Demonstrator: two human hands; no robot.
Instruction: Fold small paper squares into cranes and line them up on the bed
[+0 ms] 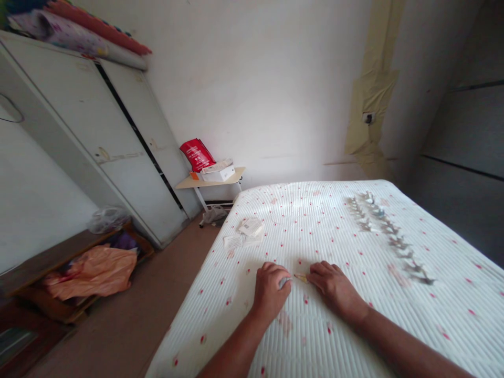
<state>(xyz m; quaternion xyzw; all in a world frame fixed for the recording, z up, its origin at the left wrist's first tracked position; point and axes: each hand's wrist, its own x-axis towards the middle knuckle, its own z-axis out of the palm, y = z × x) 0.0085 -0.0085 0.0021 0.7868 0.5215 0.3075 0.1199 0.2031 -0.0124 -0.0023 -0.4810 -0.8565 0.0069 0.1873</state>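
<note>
Both my hands rest on a white quilted mattress (354, 325) with small red dots. My left hand (271, 289) is curled into a loose fist, pinching a small grey-white piece at its fingertips. My right hand (333, 283) lies knuckles up, its fingers closed on a small folded paper piece (301, 277) with a yellowish tip between the two hands. A long row of several small folded paper figures (388, 236) runs across the mattress to the right of my hands. A pile of small white paper sheets (246, 232) lies farther up on the left.
A grey wardrobe (98, 142) stands at the left with rolled bedding on top. A small side table (210, 181) by the wall carries a red bag and a white box. A low wooden shelf (59, 273) holds an orange cloth. Brown floor runs beside the mattress.
</note>
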